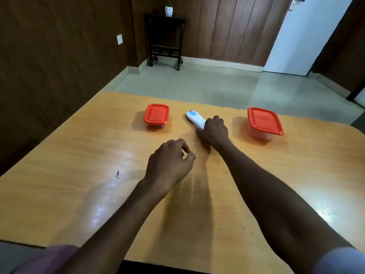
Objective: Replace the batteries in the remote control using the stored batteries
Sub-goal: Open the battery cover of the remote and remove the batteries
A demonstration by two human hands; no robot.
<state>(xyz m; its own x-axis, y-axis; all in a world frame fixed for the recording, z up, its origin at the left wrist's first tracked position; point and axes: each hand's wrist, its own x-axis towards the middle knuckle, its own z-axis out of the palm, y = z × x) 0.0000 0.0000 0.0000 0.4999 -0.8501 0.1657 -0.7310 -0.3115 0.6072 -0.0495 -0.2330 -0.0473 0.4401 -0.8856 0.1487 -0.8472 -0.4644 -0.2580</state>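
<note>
A white remote control (pixel 194 118) lies face up on the wooden table (pixel 79 155), its small screen at the far end. My right hand (pixel 214 130) covers its near end, fingers curled round it. My left hand (pixel 170 162) hovers over the table nearer to me, fingers loosely curled, holding nothing. Two clear boxes with red lids stand closed: a small one (pixel 156 115) left of the remote and a larger one (pixel 263 122) to its right. Their contents are hidden.
The table's far edge runs just behind the boxes, with tiled floor beyond. A dark side table (pixel 165 39) with a small white pot stands against the wood-panelled wall. A white door (pixel 300 36) is at the back right.
</note>
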